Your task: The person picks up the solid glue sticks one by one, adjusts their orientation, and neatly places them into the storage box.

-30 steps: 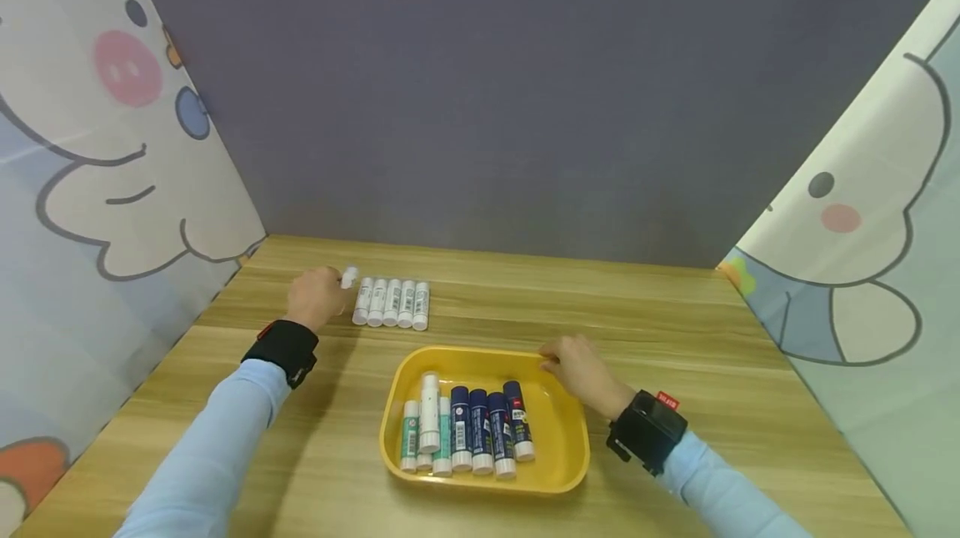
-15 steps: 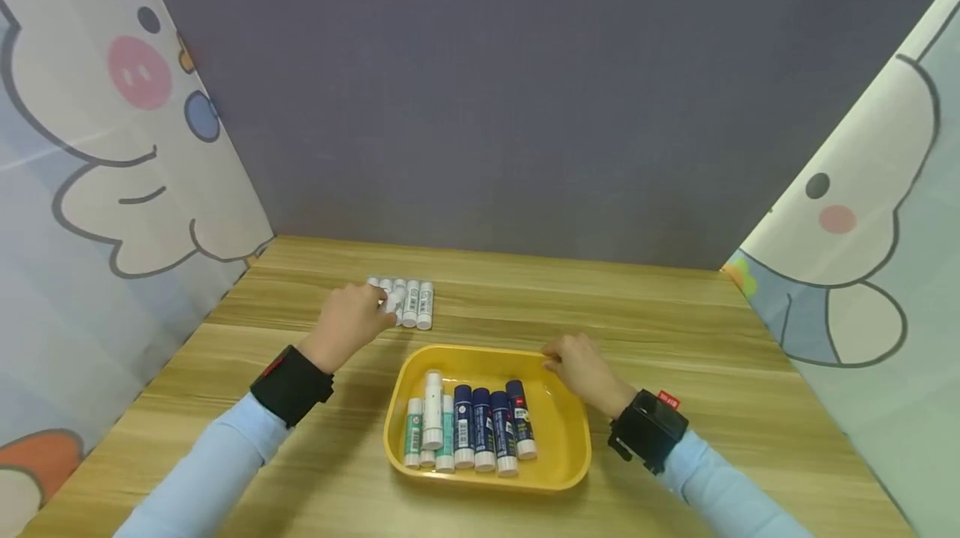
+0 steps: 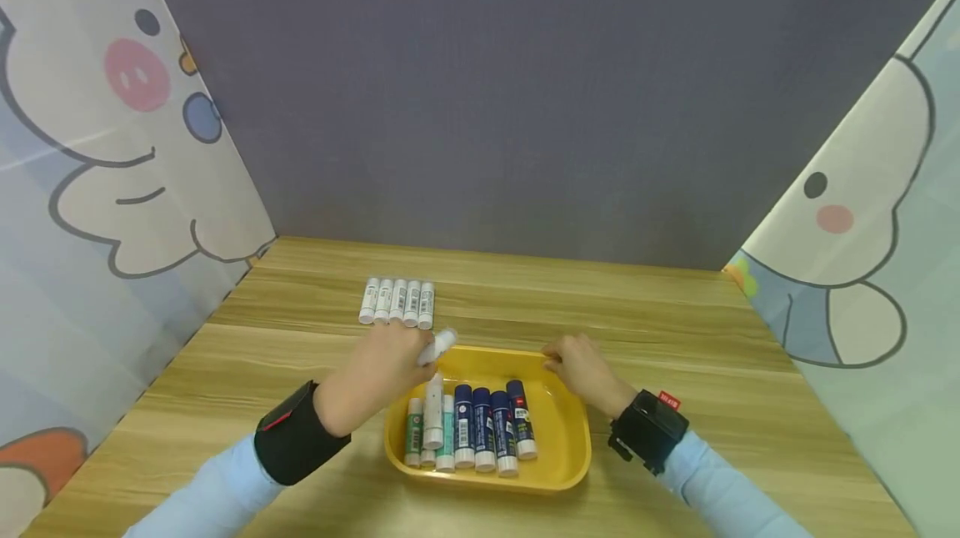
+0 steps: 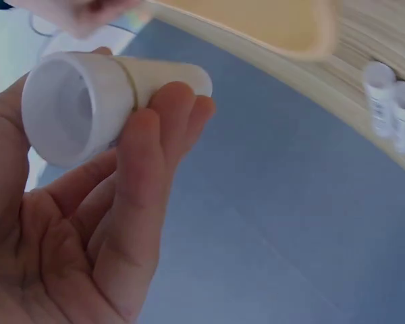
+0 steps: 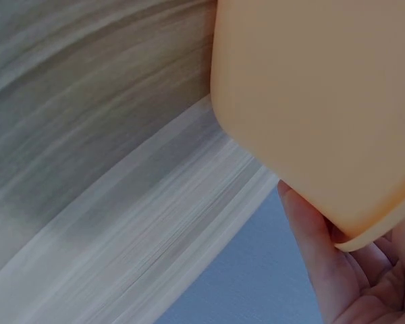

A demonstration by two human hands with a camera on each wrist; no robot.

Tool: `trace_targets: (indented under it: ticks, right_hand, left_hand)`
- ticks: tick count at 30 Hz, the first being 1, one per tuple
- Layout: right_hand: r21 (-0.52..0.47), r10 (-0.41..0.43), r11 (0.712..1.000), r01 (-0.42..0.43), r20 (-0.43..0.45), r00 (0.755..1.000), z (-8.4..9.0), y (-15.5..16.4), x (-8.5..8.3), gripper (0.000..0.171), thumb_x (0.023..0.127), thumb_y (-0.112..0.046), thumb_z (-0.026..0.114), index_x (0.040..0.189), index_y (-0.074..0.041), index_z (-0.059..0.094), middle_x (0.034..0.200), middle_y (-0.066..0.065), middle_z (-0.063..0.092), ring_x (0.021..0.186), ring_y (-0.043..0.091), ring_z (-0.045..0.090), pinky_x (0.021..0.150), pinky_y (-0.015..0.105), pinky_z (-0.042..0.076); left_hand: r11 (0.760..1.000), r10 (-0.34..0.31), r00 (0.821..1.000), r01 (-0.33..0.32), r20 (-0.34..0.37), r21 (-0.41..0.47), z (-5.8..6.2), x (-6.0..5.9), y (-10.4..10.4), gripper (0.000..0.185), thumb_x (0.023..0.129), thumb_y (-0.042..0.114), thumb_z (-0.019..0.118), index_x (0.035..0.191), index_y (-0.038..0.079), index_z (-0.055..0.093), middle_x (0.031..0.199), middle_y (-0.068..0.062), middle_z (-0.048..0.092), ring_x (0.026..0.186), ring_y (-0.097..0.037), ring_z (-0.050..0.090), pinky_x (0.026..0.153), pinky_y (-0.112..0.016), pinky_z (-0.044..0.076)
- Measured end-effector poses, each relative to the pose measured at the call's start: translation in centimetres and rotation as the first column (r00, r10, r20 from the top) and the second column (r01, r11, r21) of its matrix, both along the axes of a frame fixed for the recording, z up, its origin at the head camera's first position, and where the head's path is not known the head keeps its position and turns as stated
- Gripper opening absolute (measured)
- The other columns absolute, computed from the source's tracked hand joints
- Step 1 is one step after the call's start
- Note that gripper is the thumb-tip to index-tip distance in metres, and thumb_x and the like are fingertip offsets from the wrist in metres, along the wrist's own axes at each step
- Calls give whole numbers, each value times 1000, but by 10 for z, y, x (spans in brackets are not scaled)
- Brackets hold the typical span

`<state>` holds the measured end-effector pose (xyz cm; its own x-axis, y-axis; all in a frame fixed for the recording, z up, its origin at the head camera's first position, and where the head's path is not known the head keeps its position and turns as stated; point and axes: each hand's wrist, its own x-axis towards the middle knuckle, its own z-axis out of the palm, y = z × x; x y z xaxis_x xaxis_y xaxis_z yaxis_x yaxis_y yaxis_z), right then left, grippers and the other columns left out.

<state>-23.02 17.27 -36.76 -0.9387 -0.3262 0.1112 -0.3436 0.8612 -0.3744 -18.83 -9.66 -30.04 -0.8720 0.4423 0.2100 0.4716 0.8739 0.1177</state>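
My left hand pinches a white glue stick between thumb and fingers, above the back left rim of the yellow tray. In the left wrist view the held glue stick shows its hollow round end. The right hand grips the tray's back right rim, with fingers under the edge in the right wrist view. Inside the tray, dark blue glue sticks lie side by side, beside green ones. A white glue stick lies on top of the green ones.
Several white glue sticks lie in a neat row on the wooden table, behind and left of the tray. A grey panel stands along the back, with cartoon-printed sheets at both sides.
My left hand has carried the white glue stick rightward and nearer, from left of the row to over the tray's back left edge. The right hand stays on the rim.
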Motion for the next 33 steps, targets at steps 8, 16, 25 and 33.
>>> trace_targets:
  ticks: [8, 16, 25, 33]
  right_hand:
    - [5, 3, 1000, -3, -3, 1000, 0, 1, -1, 4, 80, -7, 68, 81, -9, 72, 70, -1, 64, 58, 10, 43, 55, 23, 38]
    - [-21, 11, 1000, -11, 13, 1000, 0, 4, 0, 6, 80, -6, 68, 84, -8, 72, 71, -1, 64, 58, 9, 45, 55, 22, 41]
    - [-32, 24, 999, -24, 3, 1000, -2, 3, 1, 6, 80, -6, 68, 85, -6, 72, 74, 1, 66, 59, 9, 45, 56, 22, 41]
    - [-10, 5, 1000, -5, -3, 1000, -1, 1, 1, 9, 79, -7, 68, 88, -5, 72, 80, 4, 68, 62, 11, 47, 61, 26, 45]
  left_hand:
    - [998, -26, 993, 32, 114, -58, 3, 23, 18, 20, 73, 25, 74, 78, 9, 63, 56, 4, 49, 46, -8, 40, 39, -20, 31]
    - [991, -50, 984, 70, 168, -114, -6, 25, 29, 19, 73, 24, 75, 70, 10, 61, 53, 6, 45, 46, -7, 38, 42, -20, 31]
    - [980, -45, 997, 56, 62, -190, -32, 20, 36, 13, 73, 18, 74, 70, 11, 64, 55, 3, 49, 50, -10, 42, 44, -22, 35]
    - [977, -31, 996, 14, -78, -215, -41, 16, 39, 20, 72, 14, 74, 59, 10, 59, 49, 4, 33, 44, -8, 32, 37, -19, 27]
